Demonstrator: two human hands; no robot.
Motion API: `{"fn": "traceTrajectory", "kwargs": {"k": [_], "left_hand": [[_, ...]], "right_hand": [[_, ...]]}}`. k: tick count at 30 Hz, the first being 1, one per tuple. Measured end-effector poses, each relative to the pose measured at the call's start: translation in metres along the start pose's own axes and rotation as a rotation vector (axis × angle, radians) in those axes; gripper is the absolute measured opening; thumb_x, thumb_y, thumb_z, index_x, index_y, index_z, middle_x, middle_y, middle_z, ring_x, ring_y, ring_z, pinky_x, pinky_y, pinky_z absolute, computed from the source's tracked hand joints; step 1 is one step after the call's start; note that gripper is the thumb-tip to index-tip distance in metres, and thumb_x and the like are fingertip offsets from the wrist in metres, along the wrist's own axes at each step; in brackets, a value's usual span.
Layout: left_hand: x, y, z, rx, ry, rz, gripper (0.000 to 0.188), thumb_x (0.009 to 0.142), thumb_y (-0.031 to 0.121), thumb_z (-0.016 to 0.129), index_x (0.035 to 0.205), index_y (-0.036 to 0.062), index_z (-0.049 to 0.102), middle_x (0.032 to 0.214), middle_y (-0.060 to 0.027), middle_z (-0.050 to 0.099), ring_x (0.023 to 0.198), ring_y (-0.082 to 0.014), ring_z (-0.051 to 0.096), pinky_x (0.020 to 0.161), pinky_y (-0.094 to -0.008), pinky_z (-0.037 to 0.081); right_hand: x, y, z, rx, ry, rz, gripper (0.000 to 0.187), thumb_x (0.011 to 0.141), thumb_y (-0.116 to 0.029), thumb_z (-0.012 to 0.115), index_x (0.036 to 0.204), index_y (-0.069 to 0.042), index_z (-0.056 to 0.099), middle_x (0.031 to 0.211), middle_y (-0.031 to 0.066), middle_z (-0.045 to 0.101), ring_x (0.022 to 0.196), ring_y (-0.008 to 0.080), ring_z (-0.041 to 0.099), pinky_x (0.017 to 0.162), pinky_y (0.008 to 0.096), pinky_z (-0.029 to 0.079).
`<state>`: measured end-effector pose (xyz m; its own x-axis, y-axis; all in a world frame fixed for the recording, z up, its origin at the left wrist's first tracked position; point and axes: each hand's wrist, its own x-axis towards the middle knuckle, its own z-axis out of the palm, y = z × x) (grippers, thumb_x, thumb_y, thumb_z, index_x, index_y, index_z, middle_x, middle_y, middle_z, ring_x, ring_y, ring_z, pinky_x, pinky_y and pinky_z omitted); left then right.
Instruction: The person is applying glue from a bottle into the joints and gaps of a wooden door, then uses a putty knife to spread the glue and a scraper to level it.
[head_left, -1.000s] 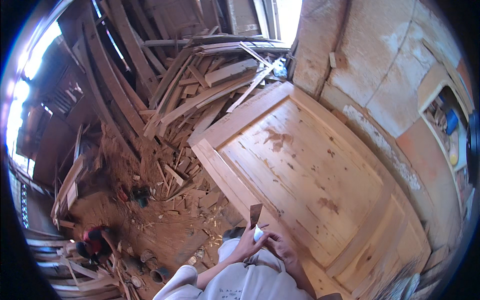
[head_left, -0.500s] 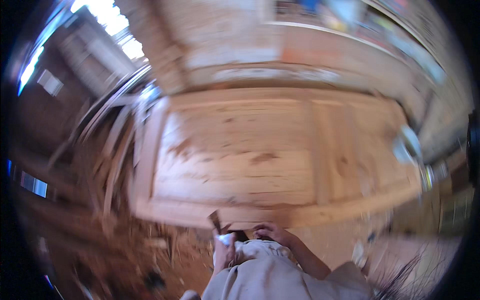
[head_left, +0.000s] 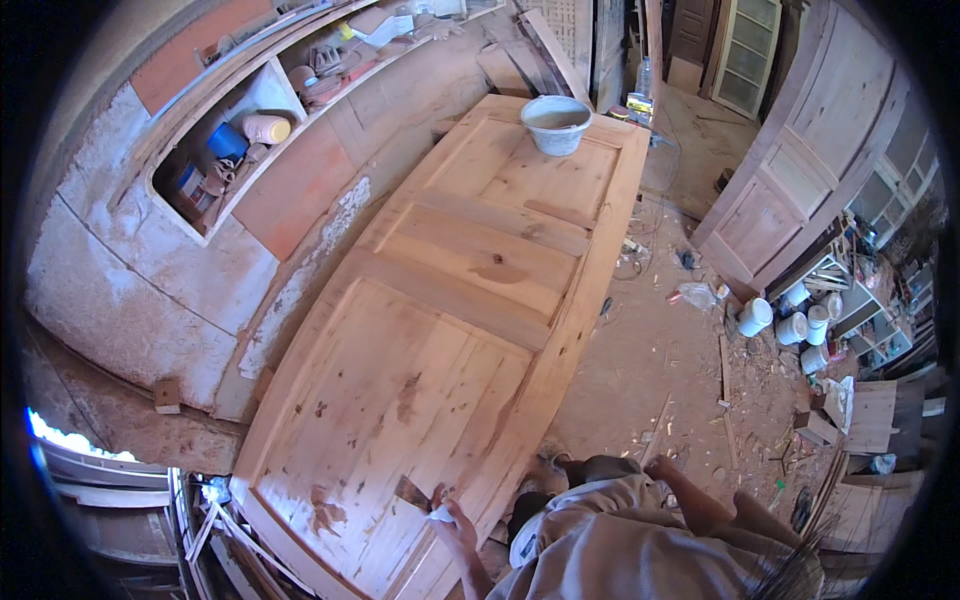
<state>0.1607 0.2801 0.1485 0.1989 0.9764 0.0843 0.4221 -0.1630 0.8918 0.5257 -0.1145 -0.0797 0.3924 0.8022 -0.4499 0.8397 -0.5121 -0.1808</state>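
Note:
A large wooden panelled door [head_left: 440, 350] lies flat in front of me, with dark filler-like patches and knots on its boards. My left hand [head_left: 450, 520] is over its near end, closed around the pale handle of a putty knife [head_left: 411, 493]. The flat, dark blade points up and to the left, at or just above the wood; contact is unclear. My right hand [head_left: 658, 466] is beside my body, past the door's right edge, partly hidden by my clothing, and its fingers are not clear. A grey basin [head_left: 557, 125] rests on the door's far end.
A wall shelf [head_left: 290, 95] with tubs and tools runs along the left. At right stand another wooden door [head_left: 800, 170] and several white buckets [head_left: 755, 317]. Wood scraps and shavings litter the floor [head_left: 640, 370]. Timber strips [head_left: 200, 530] lean at the lower left.
My view has swung to the right, so the door now runs away from me. My left hand, still gripping the putty knife, is now over the door; my right hand is farther from it.

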Motion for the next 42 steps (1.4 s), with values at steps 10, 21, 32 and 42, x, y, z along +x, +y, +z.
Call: {"fn": "traceTrajectory", "kwargs": {"k": [10,21,32,42], "left_hand": [[0.024,0.066,0.001,-0.133,-0.081,-0.146,0.061,0.100,0.051,0.038,0.128,-0.0005,0.053,0.067,-0.0074,0.041,0.078,-0.0216,0.044,0.076,-0.0360,0.039],[-0.048,0.070,0.051,-0.057,-0.038,-0.144,0.043,0.094,0.037,0.050,0.114,0.0012,0.063,0.118,-0.0251,0.051,0.110,-0.0396,0.049,0.098,-0.0467,0.038],[-0.084,0.165,0.239,-0.068,-0.007,-0.207,0.035,0.096,0.034,0.051,0.097,-0.0001,0.059,0.086,-0.0154,0.063,0.081,-0.0302,0.060,0.091,-0.0405,0.042],[-0.057,0.254,0.358,-0.021,-0.279,-0.186,0.034,0.095,0.033,0.053,0.089,0.0013,0.065,0.077,-0.0196,0.065,0.084,-0.0419,0.061,0.099,-0.0493,0.039]], "right_hand": [[-0.140,-0.002,0.036,0.250,-0.507,0.341,0.020,0.080,-0.026,0.062,0.076,-0.008,0.070,0.072,0.0124,0.068,0.064,0.0260,0.066,0.061,0.0378,0.053],[0.008,0.039,-0.043,0.682,-0.160,0.359,0.020,0.081,-0.026,0.063,0.075,-0.008,0.070,0.070,0.0107,0.067,0.060,0.0222,0.065,0.055,0.0360,0.051],[0.031,0.237,-0.041,0.835,-0.174,0.199,0.020,0.081,-0.027,0.064,0.074,-0.009,0.070,0.067,0.0090,0.066,0.057,0.0184,0.064,0.050,0.0341,0.050],[0.162,0.288,-0.129,0.997,0.260,0.354,0.021,0.087,-0.019,0.061,0.095,0.000,0.065,0.079,0.0137,0.069,0.060,0.0190,0.066,0.052,0.0311,0.053]]}}
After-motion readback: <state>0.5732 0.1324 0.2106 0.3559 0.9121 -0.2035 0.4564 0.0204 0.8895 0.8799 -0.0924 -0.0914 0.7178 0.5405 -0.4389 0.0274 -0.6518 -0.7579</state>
